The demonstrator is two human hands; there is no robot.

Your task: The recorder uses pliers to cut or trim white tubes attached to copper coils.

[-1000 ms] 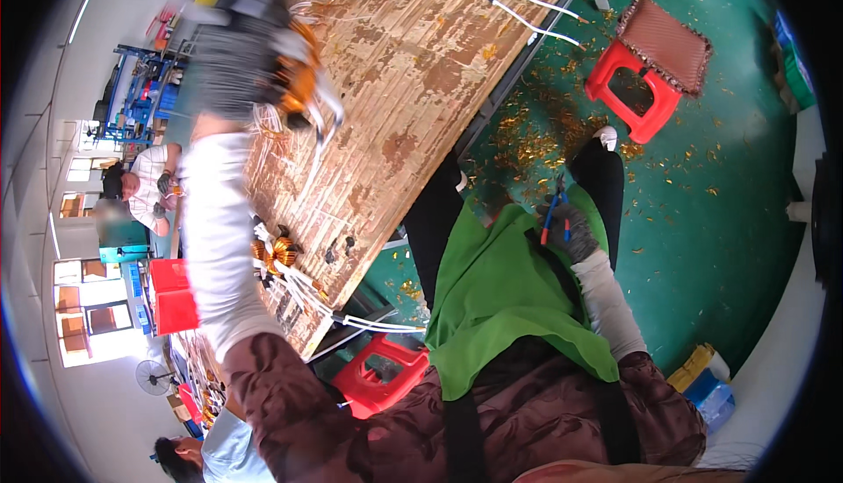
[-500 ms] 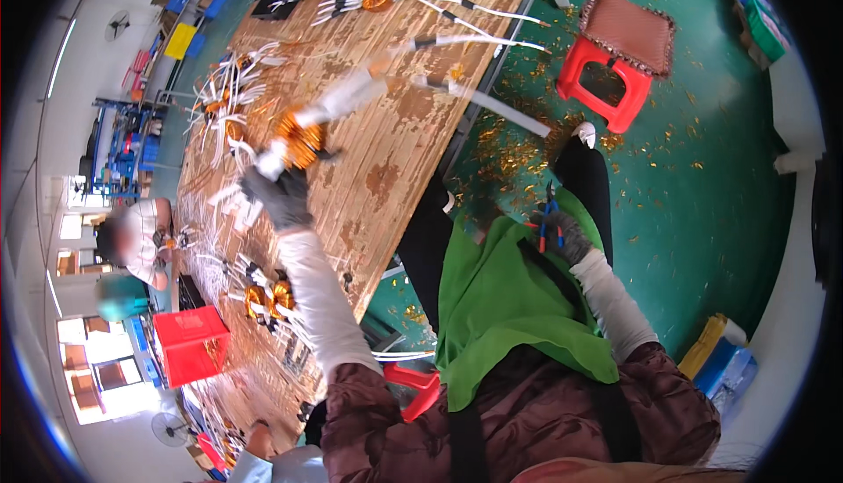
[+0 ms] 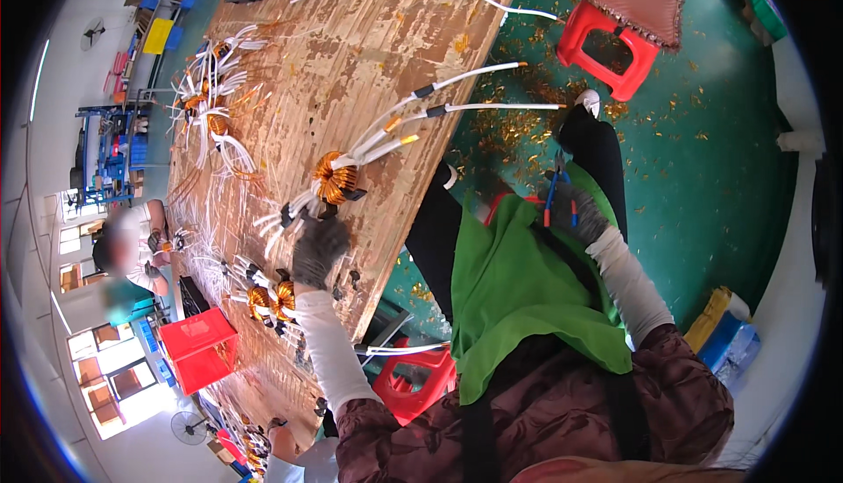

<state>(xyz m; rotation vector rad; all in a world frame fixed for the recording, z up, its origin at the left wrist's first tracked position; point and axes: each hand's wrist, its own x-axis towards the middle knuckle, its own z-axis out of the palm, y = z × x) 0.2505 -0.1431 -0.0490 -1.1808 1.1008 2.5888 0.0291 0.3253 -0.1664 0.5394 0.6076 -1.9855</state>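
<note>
Coil lies just beyond left hand, grip spread; right hand pinching pliers

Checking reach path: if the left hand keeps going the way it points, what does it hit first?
Likely the copper coil on the wooden table. The gloved left hand points up the table at it, fingertips already at its white wires. Contact unclear.

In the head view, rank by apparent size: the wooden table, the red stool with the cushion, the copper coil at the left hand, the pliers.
1. wooden table
2. red stool
3. copper coil and pliers: look alike, unsure.
</note>
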